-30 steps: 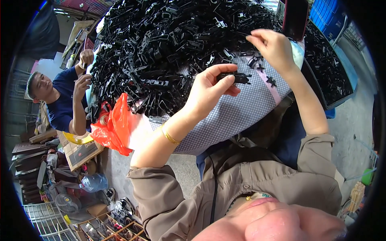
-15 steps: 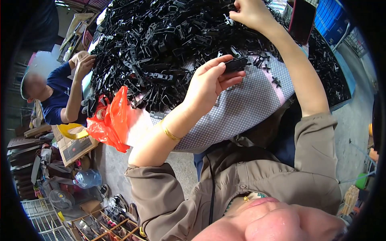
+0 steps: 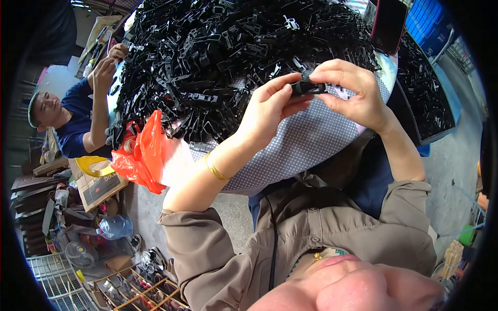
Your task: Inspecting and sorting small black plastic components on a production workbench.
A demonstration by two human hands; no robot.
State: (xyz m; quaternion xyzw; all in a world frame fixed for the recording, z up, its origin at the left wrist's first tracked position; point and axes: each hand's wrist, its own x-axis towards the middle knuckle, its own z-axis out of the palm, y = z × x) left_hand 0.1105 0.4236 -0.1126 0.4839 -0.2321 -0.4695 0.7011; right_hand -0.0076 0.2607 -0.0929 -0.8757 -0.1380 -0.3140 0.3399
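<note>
So in the head view, you've got the black plastic part [image 3: 307,87] right between your two hands, up in front of your chest and over the near edge of the dotted cloth [image 3: 301,142]. Its long axis runs pretty much side to side, from one hand to the other. Your left hand [image 3: 263,110] has the left end, fingers curled partway with the thumb on the part, a fairly snug hold. Your right hand [image 3: 358,94] is at the other end, thumb and fingertips bent in with only a small gap between them; looks like a light pinch, but honestly I can't tell how firmly they touch. Neither hand is really nearer, since each has an end. The big pile of black parts [image 3: 207,57] sits just beyond your hands, mostly off to the left. As for labels, I can't make out any on the part, it's too small and dark. The cardboard box [image 3: 99,189] over on your left has dark printed lettering, and that's the only writing that stands out to me.
</note>
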